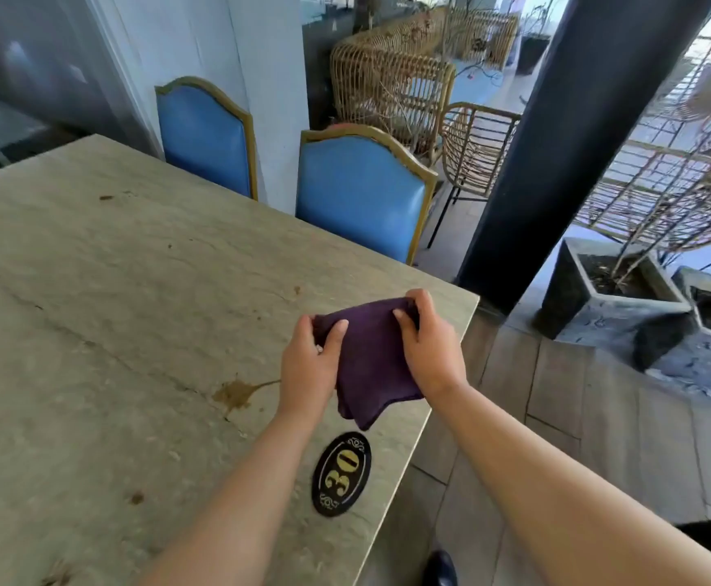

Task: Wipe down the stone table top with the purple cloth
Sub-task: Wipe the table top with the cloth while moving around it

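Hands, my left (309, 365) and right (427, 346), grip the cloth (370, 357) above the stained worktop (112, 289)

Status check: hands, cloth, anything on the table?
Left hand and right hand both gripping purple cloth, folded. Brown spill on stone table. Number plaque near edge.
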Demonstrator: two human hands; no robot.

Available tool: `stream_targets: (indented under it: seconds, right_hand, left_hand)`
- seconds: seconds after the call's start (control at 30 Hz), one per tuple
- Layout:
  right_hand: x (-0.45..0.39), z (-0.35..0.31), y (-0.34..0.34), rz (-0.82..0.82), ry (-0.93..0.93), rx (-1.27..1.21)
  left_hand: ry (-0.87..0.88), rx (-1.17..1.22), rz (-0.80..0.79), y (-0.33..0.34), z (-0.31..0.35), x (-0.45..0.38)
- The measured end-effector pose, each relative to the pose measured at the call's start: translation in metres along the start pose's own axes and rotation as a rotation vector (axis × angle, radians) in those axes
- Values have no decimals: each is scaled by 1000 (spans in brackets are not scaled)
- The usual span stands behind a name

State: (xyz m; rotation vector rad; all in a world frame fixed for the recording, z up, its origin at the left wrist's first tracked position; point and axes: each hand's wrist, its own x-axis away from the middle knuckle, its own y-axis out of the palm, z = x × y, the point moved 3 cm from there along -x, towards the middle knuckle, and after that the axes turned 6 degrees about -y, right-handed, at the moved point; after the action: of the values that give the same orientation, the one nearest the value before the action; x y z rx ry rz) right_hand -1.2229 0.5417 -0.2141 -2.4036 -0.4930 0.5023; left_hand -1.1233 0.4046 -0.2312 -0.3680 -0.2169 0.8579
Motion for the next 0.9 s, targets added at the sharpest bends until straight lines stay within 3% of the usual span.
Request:
stream_targets:
  seconds: [0.13, 0.3, 0.53, 0.77, 0.83, 0.9]
  right_hand:
    - [-61, 29, 8, -92, -22, 1]
    - [-130, 62, 23, -232, -99, 4]
    - [-202, 101, 62, -411, -223, 208]
    - [-197, 105, 92, -434, -336, 348]
    - [-185, 96, 99, -429, -377, 426]
    - [-170, 91, 110, -522, -419, 474]
  left_hand:
    - [-149, 88, -61, 34, 6, -33]
    - [-295, 20, -11, 70, -15, -85]
    - [-434, 73, 91, 112, -33, -131]
    - [-259, -349, 222, 100, -47, -134]
    - [-254, -433, 255, 87, -52, -129]
    - [-311, -562, 297, 75, -61, -126]
